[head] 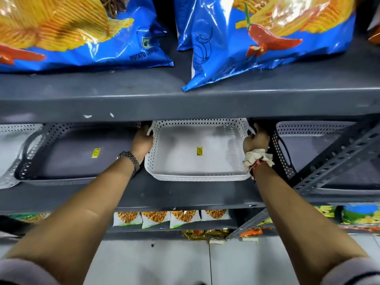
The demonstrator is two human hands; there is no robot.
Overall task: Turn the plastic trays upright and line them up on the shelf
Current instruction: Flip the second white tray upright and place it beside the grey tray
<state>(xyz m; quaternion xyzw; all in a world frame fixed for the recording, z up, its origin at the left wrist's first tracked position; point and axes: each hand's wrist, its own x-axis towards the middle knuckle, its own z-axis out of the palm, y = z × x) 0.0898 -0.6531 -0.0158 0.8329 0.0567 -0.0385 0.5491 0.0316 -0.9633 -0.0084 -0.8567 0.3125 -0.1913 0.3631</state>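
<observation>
A white perforated plastic tray point(197, 161) sits upright on the grey middle shelf point(185, 194), a yellow sticker on its floor. My left hand point(143, 140) grips its left handle and my right hand point(257, 139) grips its right handle. Left of it lies a dark grey tray point(78, 157), upright, with a yellow sticker. Part of another white tray point(10, 145) shows at the far left edge. A second dark grey tray point(320, 153) stands on the right, partly behind a diagonal metal brace.
The upper shelf point(185, 99) hangs low over the trays and carries big blue chip bags point(267, 38). A diagonal steel brace point(329, 161) crosses the right side. Snack packets point(170, 219) fill the lower shelf. White tiled floor point(185, 264) lies below.
</observation>
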